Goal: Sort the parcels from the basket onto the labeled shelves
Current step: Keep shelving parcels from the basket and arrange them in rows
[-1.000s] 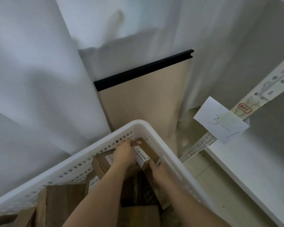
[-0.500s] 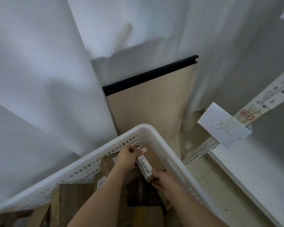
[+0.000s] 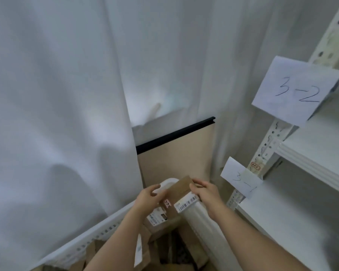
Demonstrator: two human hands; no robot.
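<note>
The left hand [image 3: 148,196] pinches the near-left end of a small brown box [image 3: 179,194], fingers curled on its edge. The right hand [image 3: 205,190] grips the far-right end, thumb and fingers closed on it. The box is held between them above the corner of the white basket [image 3: 204,218], with a barcode label and a red-marked sticker facing up. Below, more brown parcels [image 3: 159,222] lie in the basket. To the right stands a white shelf [image 3: 294,218] tagged with a paper reading 3-1 [image 3: 241,180]; above it a second shelf carries a paper reading 3-2 [image 3: 296,89]. White curtains [image 3: 67,114] hang behind, with a tan panel [image 3: 176,153] between them.
</note>
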